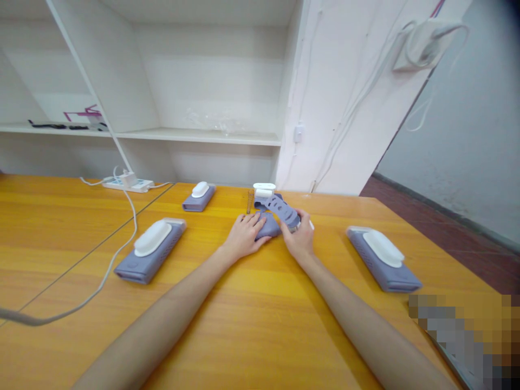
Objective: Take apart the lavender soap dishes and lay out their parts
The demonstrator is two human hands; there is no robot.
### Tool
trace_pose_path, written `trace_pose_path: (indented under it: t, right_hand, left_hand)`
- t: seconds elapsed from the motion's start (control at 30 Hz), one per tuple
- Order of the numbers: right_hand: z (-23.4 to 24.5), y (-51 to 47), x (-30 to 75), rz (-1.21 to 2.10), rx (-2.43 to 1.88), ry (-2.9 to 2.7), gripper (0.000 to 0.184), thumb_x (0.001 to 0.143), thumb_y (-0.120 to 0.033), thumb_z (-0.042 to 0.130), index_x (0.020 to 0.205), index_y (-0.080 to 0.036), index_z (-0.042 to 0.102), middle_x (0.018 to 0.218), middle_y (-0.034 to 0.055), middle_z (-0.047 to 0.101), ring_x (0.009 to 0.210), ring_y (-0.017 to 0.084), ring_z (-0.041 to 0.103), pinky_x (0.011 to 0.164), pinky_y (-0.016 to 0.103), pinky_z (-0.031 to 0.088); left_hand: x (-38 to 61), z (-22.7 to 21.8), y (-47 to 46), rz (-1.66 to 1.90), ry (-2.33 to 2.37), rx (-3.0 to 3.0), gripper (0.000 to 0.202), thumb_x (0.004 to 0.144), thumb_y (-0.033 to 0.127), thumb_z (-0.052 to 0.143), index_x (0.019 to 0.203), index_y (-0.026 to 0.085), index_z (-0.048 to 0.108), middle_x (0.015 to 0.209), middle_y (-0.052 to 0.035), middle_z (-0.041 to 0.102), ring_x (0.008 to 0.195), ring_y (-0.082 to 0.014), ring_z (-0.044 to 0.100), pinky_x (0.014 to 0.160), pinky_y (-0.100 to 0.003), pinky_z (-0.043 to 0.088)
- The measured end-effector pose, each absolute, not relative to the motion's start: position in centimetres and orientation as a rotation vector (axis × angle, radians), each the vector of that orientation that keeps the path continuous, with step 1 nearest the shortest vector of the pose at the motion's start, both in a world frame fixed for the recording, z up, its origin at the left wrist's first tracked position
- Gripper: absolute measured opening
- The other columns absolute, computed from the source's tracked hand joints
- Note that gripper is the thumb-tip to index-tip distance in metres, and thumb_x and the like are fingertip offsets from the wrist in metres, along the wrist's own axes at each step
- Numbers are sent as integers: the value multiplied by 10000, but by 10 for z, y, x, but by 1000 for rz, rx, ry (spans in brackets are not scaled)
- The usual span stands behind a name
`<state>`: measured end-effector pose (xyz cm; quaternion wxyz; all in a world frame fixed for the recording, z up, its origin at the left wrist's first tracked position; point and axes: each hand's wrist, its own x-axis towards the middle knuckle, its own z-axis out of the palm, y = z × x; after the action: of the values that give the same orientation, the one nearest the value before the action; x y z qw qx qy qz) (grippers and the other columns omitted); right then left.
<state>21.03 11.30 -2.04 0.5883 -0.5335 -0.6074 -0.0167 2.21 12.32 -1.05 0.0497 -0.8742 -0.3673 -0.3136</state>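
Observation:
On the far middle of the table, my left hand point(245, 235) lies over a smooth purple-grey piece point(268, 227), its fingers on the back side and its thumb along the front edge. Just beside it, my right hand point(299, 238) is closed around a purple-grey strap with a row of oval holes point(282, 210). A bit of white shows past the right fingers. The strap slants up and left toward a white rounded part point(264, 188) behind the hands. Whether these pieces are joined is hidden.
Purple-grey boxes with white oval tops stand at left point(150, 252), back left point(199, 196) and right point(384, 259). A white power strip point(129, 183) trails a cable point(117, 252) across the left. White shelving point(195, 135) rises behind. A pixelated patch covers the lower right.

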Motion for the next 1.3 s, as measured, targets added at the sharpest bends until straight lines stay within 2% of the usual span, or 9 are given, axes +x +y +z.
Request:
trace_pose_path:
  t: [0.13,0.33,0.5,0.67,0.8,0.97,1.17,1.3]
  right_hand:
    - [-21,114,210,-63,-1254,-1433,427,745,-301,607,1129,-170,474,1051,117,612,966,238,579,837,402,468]
    - [-24,114,209,-74,-1175,-1531,395,777,-282,581,1136,-189,443,1138,118,576,1062,241,544,913,428,445]
    - [-27,113,207,-48,-1108,-1648,404,800,-270,572,1164,-185,418,1176,131,555,1099,236,532,943,424,439]
    - [-27,111,207,-50,-1083,-1727,431,801,-259,576,1194,-183,418,1172,124,559,1102,236,528,957,443,435]
    - [-26,110,207,-140,-995,-1872,438,800,-208,556,1215,-179,419,1203,119,558,1148,238,502,1029,484,369]
    - [-24,108,205,-240,-950,-1973,455,811,-155,502,1259,-180,422,1254,112,550,1205,221,473,1074,496,308]
    - [-19,105,204,-264,-958,-2038,440,809,-148,499,1244,-196,460,1269,94,554,1199,214,481,1093,489,254]
    - [-15,100,201,-312,-995,-2060,451,819,-156,496,1265,-197,445,1292,91,542,1202,222,475,1088,487,223]
  left_hand:
    - [24,-9,121,-942,-1109,-2650,434,795,328,566,1210,205,543,1269,-160,551,1223,-309,454,1058,-541,236]
    - [23,-21,127,-995,-1217,-2529,486,713,224,570,1197,180,544,1261,-173,551,1205,-345,457,1049,-600,201]
    - [24,-20,127,-1021,-1197,-2508,480,737,215,527,1215,169,520,1250,-159,553,1192,-319,465,1057,-560,207]
    - [26,-12,121,-1158,-1050,-2539,509,762,284,549,1254,172,479,1205,-152,561,1160,-304,480,1053,-520,251]
    - [24,-12,122,-1166,-1027,-2516,424,819,318,532,1224,197,504,1218,-149,546,1164,-290,480,1035,-503,298]
    - [23,-16,127,-1144,-938,-2450,273,862,284,511,1123,268,588,1191,-118,553,1130,-248,510,979,-463,378]
    - [23,-15,123,-1105,-776,-2274,260,873,187,494,1097,262,603,1170,-98,573,1117,-217,517,993,-466,371]
    - [23,-12,119,-1147,-725,-2266,222,887,186,473,1072,224,590,1158,-88,596,1134,-207,517,1024,-471,358]
